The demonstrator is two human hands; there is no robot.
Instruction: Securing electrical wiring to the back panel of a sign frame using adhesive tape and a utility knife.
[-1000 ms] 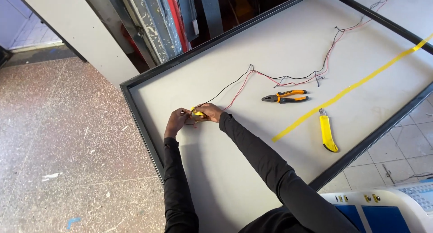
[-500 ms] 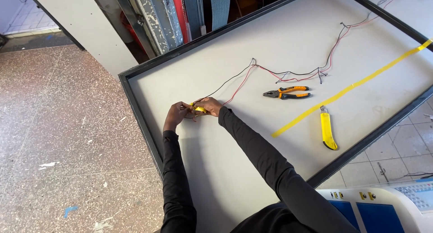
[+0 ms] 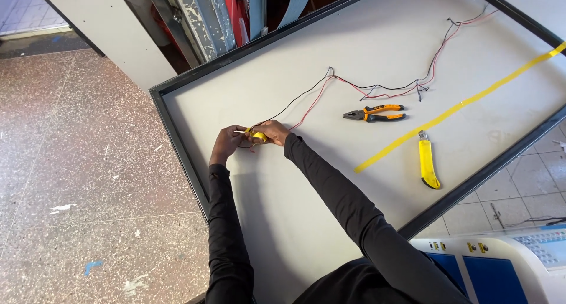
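Two hands meet left of the frame's centre: the left hand and right hand both pinch a small yellow piece at the end of red and black wires, fingers closed, above the grey tabletop. Pliers and a yellow utility knife lie right of centre.

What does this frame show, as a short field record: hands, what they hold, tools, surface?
left hand: on the panel, fingers at the small yellow piece
right hand: pinching the same yellow piece at the wire ends
wires: red and black, trailing up and right
pliers: orange-handled, lying apart from both hands
utility knife: yellow, beside the yellow tape strip
surface: white panel in dark frame
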